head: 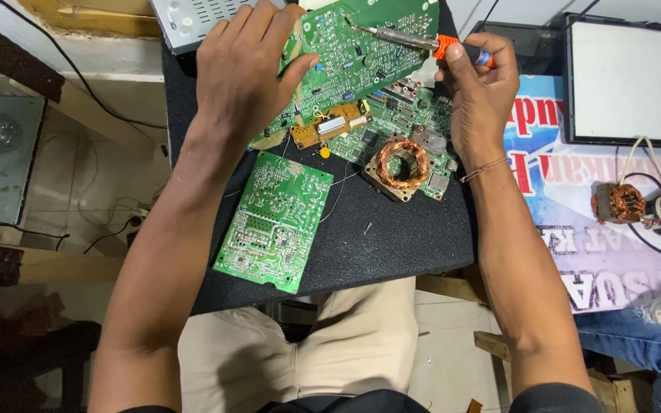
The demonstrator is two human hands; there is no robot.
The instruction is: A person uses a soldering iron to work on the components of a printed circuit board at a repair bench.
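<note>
Hands (242,73) (480,88) clamped — left on green circuit board (361,46), right on orange-collared soldering iron (422,42).

Even, soft indoor light, sharp at the centre, faint shadows, wide-angle bending toward the frame edges.

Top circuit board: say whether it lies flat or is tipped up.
Tipped up: the left hand holds the board raised off the mat.
</note>
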